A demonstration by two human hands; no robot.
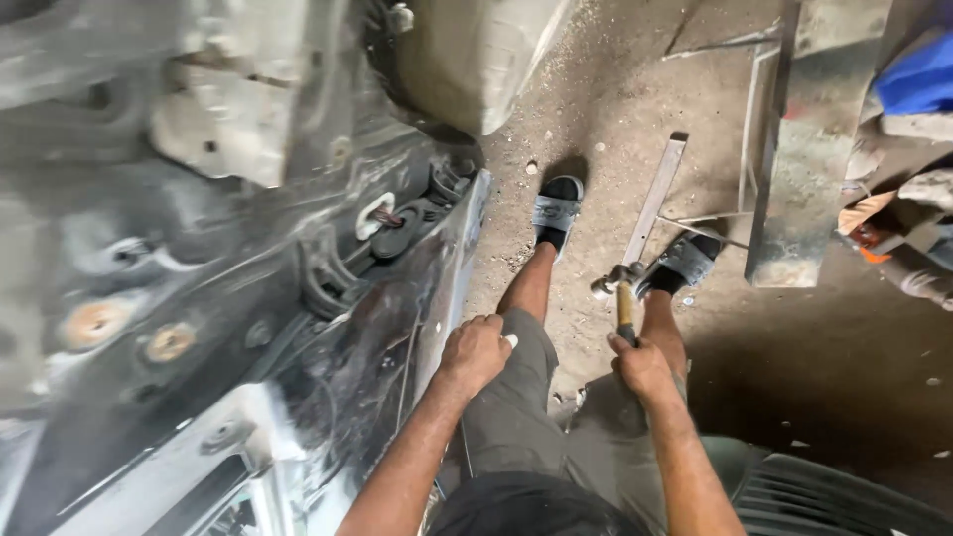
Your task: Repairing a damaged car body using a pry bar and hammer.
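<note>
My right hand (643, 365) grips the wooden handle of a small hammer (620, 288), whose metal head points away from me above my right foot. My left hand (475, 352) is closed into a fist and rests against the edge of a dark, scuffed car body panel (397, 328) on the left. That panel shows wiring, rubber plugs and round holes. Both my legs, in grey shorts and dark sandals, stand on the dusty concrete floor between the hands.
A flat metal bar (655, 199) lies on the floor by my right foot. A long steel channel (809, 149) and thin rods lie at the upper right. Blue cloth (918, 79) and scrap sit at the far right. A dark ribbed part (844, 501) lies at the lower right.
</note>
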